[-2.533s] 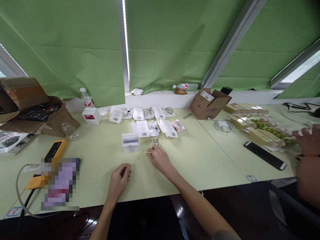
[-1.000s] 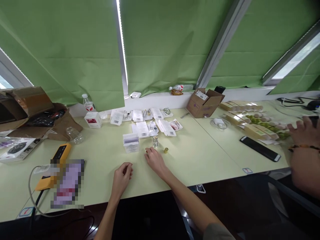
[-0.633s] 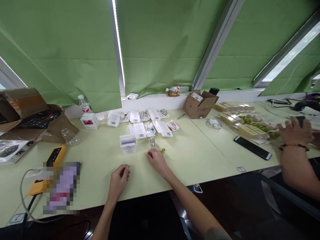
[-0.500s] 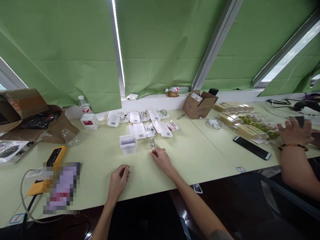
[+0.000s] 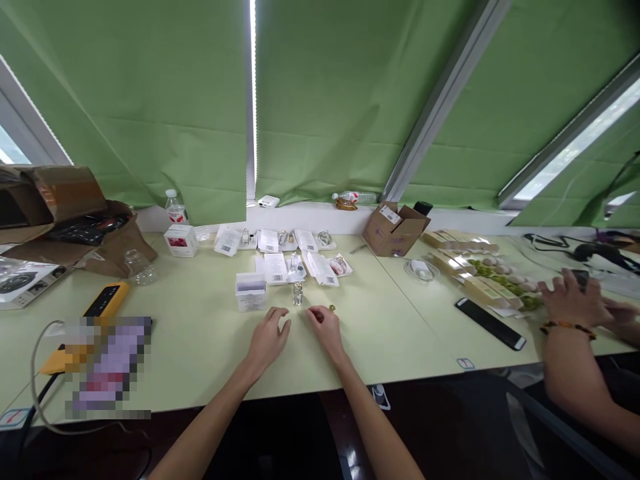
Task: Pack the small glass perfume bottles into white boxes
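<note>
My left hand (image 5: 269,339) is just above the table with thumb and fingers apart, holding nothing I can see. Close to its right, my right hand (image 5: 325,327) has its fingertips pinched together; whatever may be in them is too small to make out. A small shiny bottle (image 5: 298,294) stands just beyond both hands, apart from them. Beside my right hand lies a small gold-coloured round piece (image 5: 332,308). An open white box (image 5: 251,293) stands to the left of the bottle.
Farther back lie several small items with white printed cards (image 5: 275,268). An open cardboard box (image 5: 397,230) is behind them to the right. A dark phone (image 5: 490,323) lies near a co-worker's hand (image 5: 570,300). A yellow power strip (image 5: 105,300) is at left.
My left hand has moved right and forward, and its fingers have opened. My right hand has drawn slightly back from the bottle. The camera view has shifted a little.
</note>
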`<state>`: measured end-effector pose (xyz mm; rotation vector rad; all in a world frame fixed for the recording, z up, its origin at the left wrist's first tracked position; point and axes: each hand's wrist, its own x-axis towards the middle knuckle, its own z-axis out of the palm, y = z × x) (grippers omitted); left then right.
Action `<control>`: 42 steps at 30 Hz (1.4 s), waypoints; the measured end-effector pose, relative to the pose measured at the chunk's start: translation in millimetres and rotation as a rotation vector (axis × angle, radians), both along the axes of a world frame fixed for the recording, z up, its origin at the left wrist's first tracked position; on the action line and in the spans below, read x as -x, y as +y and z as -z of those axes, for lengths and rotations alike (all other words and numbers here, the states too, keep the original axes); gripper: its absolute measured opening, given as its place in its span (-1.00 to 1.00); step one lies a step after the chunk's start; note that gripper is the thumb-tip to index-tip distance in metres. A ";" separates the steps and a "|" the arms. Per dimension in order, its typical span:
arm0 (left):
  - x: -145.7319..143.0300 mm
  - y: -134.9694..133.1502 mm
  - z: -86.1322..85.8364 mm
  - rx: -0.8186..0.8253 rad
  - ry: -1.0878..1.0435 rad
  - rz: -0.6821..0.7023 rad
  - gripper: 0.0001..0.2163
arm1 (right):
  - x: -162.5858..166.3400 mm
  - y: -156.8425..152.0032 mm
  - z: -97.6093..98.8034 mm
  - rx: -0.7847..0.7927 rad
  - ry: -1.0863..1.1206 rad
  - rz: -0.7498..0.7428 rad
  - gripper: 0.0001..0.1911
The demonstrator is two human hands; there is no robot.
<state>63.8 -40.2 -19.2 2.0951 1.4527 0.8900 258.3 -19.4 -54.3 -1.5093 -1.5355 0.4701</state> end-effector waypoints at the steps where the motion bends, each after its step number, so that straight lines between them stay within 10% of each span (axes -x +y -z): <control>1: -11.9 8.2 -0.4 -0.008 0.008 -0.030 -0.71 | 0.2 -0.8 0.8 -0.010 0.008 0.000 -0.70; 11: -62.1 59.9 12.0 0.015 0.029 -0.224 -0.61 | -1.8 -0.8 4.8 -0.058 0.041 -0.007 -0.72; 42: 2.3 39.2 18.9 0.302 -0.545 0.008 -0.56 | 14.0 8.5 -20.7 -0.034 0.206 0.045 -0.66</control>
